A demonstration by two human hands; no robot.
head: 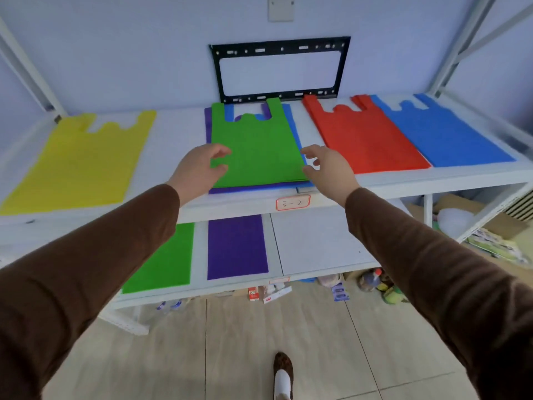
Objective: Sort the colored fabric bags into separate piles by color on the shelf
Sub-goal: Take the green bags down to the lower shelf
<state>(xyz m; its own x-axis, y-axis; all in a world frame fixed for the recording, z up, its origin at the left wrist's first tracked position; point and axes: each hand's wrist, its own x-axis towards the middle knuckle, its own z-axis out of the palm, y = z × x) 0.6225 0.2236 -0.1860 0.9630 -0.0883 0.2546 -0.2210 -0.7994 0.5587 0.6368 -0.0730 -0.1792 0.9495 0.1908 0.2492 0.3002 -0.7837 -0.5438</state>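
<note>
We are reaching both half-open, empty hands, left hand [202, 166] and right hand [328, 166], toward the centre-frame green bag [256, 145]; pinching too deep is risking lifting the blue bag [294, 131] beneath.

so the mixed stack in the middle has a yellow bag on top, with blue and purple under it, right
Not quite: the top bag of the middle stack is green, not yellow, as the head view shows. Blue and purple do lie under it. The yellow bag lies apart, at the shelf's left end.
</note>
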